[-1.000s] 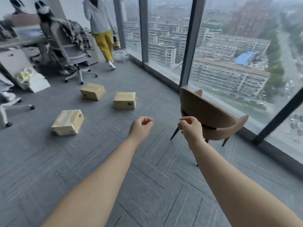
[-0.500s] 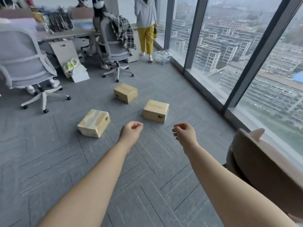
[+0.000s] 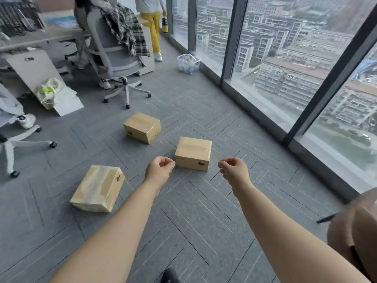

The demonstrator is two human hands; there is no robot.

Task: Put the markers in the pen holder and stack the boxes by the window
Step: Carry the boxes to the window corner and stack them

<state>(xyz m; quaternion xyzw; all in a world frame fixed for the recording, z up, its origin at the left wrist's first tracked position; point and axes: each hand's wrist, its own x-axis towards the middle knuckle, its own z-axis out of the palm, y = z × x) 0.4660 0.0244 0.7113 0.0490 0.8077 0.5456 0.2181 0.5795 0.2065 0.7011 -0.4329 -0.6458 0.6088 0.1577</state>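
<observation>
Grey carpet point(image 3: 193, 221) in a herringbone of short-pile tiles covers an office floor, and the floor-to-ceiling window point(image 3: 285, 58), glass in dark metal frames, runs along the edge from 12 to 4 o'clock.

Head view: three small cardboard boxes lie apart on the carpet, none on top of another. The middle box point(image 3: 193, 153) sits near the centre of the frame. The far box point(image 3: 142, 126) lies toward 10 o'clock from it, and the near box point(image 3: 99, 187), with glossy tape across its top, toward 8 o'clock. All are tan, squared and closed.

The left hand point(image 3: 160, 170) hangs just beside the middle box at its 9 o'clock, fingers loosely curled toward the thumb and holding nothing. The right hand point(image 3: 234, 171), at the box's 3 o'clock, is likewise loosely curled and empty.

Stacking has not yet begun, I judge. No markers or pen holder show, so that half cannot be judged.

A grey mesh office chair point(image 3: 116, 58) draped with plaid cloth point(image 3: 126, 31) stands at 11 o'clock, and a rounded brown chair point(image 3: 359, 231) intrudes at 4 o'clock.
</observation>
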